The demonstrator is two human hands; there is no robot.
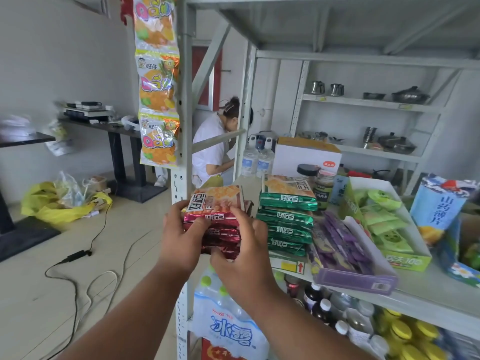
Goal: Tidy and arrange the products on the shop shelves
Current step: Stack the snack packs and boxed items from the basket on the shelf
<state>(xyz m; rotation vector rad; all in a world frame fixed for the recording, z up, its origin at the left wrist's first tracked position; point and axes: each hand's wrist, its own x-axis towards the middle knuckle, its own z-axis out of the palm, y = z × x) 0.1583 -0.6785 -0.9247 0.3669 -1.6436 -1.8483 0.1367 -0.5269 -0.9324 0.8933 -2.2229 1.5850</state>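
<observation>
**Red snack stack held at the left front corner of the shelf**

I see both hands on the stack of red snack packets [218, 222], which sits at the left front corner of the shelf [428, 294], right beside the grey upright post [181, 178].

- Left hand [181, 237]: grip closed around the left end of the stack, thumb across the front edge of the top packet, fingers curled over its left side.
- Right hand [241, 255]: grip closed on the right and lower front of the stack, fingertips on the top packet and thumb under the lowest one.

The top packet lies flat; the stack's front edge is about level with the shelf's front edge.

Just to the right, apart by a narrow gap, stands a stack of green snack packets [288, 219]. Beyond it a purple tray [350, 276] overhangs the front edge of the shelf, and a green-and-white box [389, 224] lies beside it toward the right.

Open room lies to the left of the post, over the floor [65, 281], where a black cable [78, 255] trails. A strip of hanging snack bags [157, 81] hangs along the post above the hands. Bottled water [228, 331] fills the shelf below.
</observation>
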